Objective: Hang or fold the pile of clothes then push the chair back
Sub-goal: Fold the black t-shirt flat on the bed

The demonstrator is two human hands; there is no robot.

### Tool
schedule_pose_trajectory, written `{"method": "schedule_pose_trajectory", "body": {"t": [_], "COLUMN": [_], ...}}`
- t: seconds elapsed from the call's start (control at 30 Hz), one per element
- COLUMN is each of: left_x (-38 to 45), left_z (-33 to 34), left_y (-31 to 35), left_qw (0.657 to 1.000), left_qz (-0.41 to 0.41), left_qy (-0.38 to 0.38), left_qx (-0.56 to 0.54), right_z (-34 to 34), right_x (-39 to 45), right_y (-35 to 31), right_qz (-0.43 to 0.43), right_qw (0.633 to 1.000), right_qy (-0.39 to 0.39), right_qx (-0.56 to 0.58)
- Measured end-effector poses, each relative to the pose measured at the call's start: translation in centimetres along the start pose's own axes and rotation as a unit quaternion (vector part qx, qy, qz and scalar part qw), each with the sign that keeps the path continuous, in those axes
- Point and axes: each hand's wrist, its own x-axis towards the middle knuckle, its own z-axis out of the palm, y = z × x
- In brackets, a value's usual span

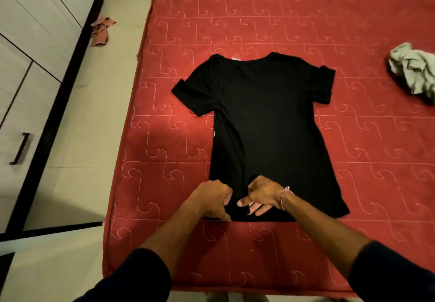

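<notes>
Red quilted mattress (294,19) fills the view. Nearest, the left hand (213,199) curls round the hem of a black T-shirt (261,118), seemingly pinching it; the right hand (261,195) rests on the hem, fingers loosely spread. Spread flat, the shirt has its collar far. Beyond lie a crumpled grey garment (412,73) and a pink cloth (101,30) on the floor (94,113).

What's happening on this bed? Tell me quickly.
A person is laying out a black T-shirt flat on the red mattress, ready for folding. The left hand pinches its bottom hem; the right hand rests on the fabric beside it. A crumpled grey garment waits at the right.
</notes>
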Motion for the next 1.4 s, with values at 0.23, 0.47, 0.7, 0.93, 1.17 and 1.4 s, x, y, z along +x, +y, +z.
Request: {"method": "schedule_pose_trajectory", "body": {"t": [0.23, 0.47, 0.7, 0.93, 1.17, 1.4], "left_x": [-1.4, -1.7, -1.0, 2.3, 10.9, 13.8], "left_z": [-0.3, 0.4, -1.4, -6.0, -11.4, -16.3], "left_y": [0.4, 0.3, -0.9, -4.6, -10.3, -12.0], "left_qw": [0.999, 0.999, 0.980, 0.891, 0.649, 0.419], "left_qz": [0.023, 0.021, -0.044, -0.156, -0.294, -0.320], "left_qy": [-0.029, -0.035, 0.058, 0.234, 0.326, 0.350], "left_qx": [0.015, -0.002, -0.185, -0.357, -0.621, -0.775], "right_z": [0.7, 2.3, 0.5, -2.8, -7.4, -10.7], "right_x": [-2.1, -1.5, -1.2, 2.0, 9.0, 13.3], "right_y": [1.4, 2.1, 0.1, -5.7, -13.4, -15.2], "right_qz": [0.031, 0.056, 0.031, -0.132, -0.305, -0.265], "right_qw": [0.989, 0.969, 0.929, 0.906, 0.847, 0.902], "right_qy": [0.002, 0.179, 0.238, 0.363, 0.383, 0.273], "right_qx": [0.146, -0.163, -0.281, -0.173, -0.205, -0.205]}}
